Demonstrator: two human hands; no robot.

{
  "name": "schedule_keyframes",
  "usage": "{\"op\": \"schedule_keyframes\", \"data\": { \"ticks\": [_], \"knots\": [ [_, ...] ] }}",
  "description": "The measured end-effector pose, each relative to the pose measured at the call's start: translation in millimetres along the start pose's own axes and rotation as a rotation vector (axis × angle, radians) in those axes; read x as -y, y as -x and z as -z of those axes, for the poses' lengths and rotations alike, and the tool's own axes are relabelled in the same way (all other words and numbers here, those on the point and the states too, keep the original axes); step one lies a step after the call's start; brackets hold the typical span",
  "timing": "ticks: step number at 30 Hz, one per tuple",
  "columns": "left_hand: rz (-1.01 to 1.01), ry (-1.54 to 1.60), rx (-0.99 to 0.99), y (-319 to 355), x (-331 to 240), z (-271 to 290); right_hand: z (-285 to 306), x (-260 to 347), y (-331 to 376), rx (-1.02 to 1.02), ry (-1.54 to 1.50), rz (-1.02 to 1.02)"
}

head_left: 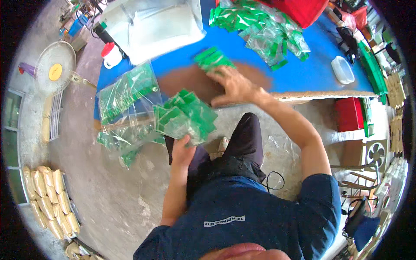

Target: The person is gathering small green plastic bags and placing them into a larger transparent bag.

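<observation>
A fanned stack of small clear-and-green plastic packets (186, 115) rises from my left hand (183, 151), whose fingers are closed round its lower end just off the table's front edge. My right hand (234, 84) is over the worn brown patch of the blue table (173, 56). Its fingers are spread, and the fingertips meet the near edge of a small bunch of green packets (212, 58); I see no grip on them. To the left of my left hand, a large clear bag (130, 93) with green packets lies partly over the table edge, its lower part hanging down.
A heap of green-and-clear packets (260, 30) lies at the back beside a red container (299, 11). A white tray (151, 32) and a red-lidded jar (112, 55) stand at the back left. A clear plastic tub (342, 70) sits far right. A fan (55, 69) stands left.
</observation>
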State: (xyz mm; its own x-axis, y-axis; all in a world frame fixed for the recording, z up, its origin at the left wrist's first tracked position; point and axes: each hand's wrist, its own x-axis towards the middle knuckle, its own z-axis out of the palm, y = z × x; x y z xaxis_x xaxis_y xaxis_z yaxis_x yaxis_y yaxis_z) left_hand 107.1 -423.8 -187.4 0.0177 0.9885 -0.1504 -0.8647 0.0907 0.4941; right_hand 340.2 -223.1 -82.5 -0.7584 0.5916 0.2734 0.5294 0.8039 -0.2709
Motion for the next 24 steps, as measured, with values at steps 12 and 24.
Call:
{"op": "schedule_keyframes", "data": {
  "ticks": [12, 24],
  "knots": [
    [0.093, 0.171, 0.1, -30.2, 3.5, -28.5, -3.8, 76.1, 33.3, -0.16, -0.981, -0.692],
    [0.198, 0.24, 0.042, 26.7, -13.6, -40.6, -18.5, -193.8, 3.2, -0.316, 0.378, -0.8]
  ]
}}
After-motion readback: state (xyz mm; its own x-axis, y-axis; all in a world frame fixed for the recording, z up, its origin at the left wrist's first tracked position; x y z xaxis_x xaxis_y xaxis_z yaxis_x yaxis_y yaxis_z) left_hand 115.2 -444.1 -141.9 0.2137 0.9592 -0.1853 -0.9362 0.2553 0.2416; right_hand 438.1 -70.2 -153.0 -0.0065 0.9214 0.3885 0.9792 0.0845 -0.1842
